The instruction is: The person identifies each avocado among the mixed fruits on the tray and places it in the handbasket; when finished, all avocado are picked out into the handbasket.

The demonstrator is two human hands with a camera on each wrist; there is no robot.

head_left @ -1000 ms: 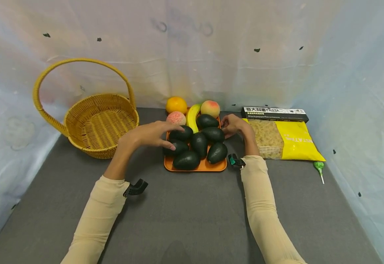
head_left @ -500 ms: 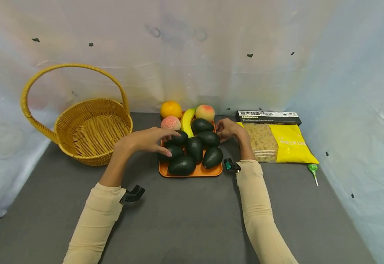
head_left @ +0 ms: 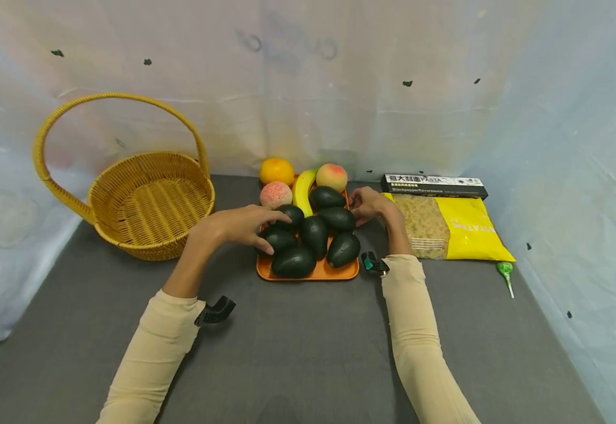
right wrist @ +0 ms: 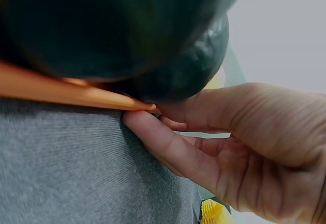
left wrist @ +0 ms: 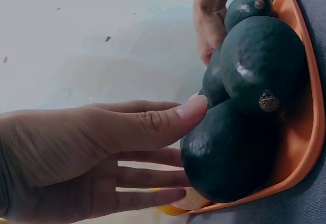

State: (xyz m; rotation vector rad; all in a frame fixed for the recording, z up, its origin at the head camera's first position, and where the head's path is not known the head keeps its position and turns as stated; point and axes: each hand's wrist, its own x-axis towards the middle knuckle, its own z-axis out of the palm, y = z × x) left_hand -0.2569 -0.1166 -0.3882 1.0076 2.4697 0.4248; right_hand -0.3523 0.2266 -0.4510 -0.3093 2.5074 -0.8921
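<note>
An orange tray (head_left: 343,272) bears several dark green avocados (head_left: 294,262) at its front and middle. Behind them lie a banana (head_left: 302,191), a peach (head_left: 331,176), a pinkish round fruit (head_left: 275,195) and an orange (head_left: 277,171). At the tray's right side, my right hand (head_left: 370,204) pinches the rim, thumb above and a finger underneath in the right wrist view. My left hand (head_left: 238,225) reaches over the left side, fingers extended. In the left wrist view, its thumb (left wrist: 191,111) overlaps an avocado (left wrist: 229,155), with the other fingers along that fruit's far side.
A yellow wicker basket (head_left: 151,246) with a tall handle stands at left. To the right are a yellow pasta bag (head_left: 472,229), a black pasta box (head_left: 435,187) and a green lollipop (head_left: 505,268). A pale curtain (head_left: 297,118) hangs behind the grey table (head_left: 297,341).
The head view has shifted slightly. Both hands stay at the tray's sides, and the left fingers have settled a little closer over the avocados.
</note>
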